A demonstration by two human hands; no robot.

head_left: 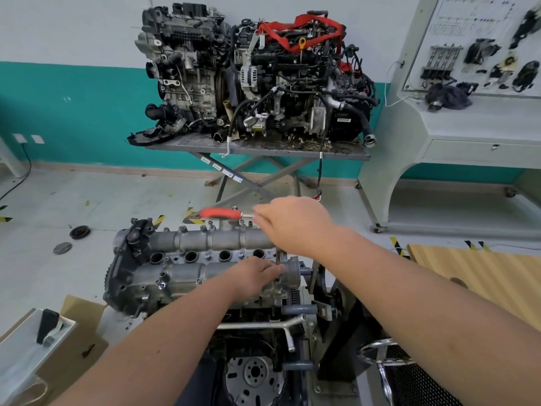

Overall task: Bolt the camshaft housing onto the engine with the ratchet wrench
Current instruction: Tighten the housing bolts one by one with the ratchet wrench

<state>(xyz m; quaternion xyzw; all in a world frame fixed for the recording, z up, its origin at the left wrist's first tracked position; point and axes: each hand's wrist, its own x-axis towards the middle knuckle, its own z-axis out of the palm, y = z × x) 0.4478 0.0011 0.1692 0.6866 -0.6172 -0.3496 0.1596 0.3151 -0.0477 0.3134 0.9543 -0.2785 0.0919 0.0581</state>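
The camshaft housing, a cast grey aluminium cover with two long rounded tubes and a row of round plug holes between them, sits on top of the engine at centre, near the person. The engine is carried on a dark steel stand, with a perforated round flywheel facing near.

The right hand reaches over the far right end of the housing, its fingers curled round the metal end of the ratchet wrench. The wrench's glossy red handle sticks out to the left, lying level just above the far row of bolts. A thin steel extension bar drops straight down below this hand to a bolt at the right end of the housing.

The left hand lies on the near tube of the housing, fingertips pinching the lower part of the extension bar just above the bolt.

Farther off, two dirty, hose-covered engines stand on a grey scissor-legged tabletop against a white and teal wall. At right a pale display cabinet carries mounted black parts. A ribbed wooden board lies at right, and cardboard boxes at near left. Two round discs lie on the floor at left.
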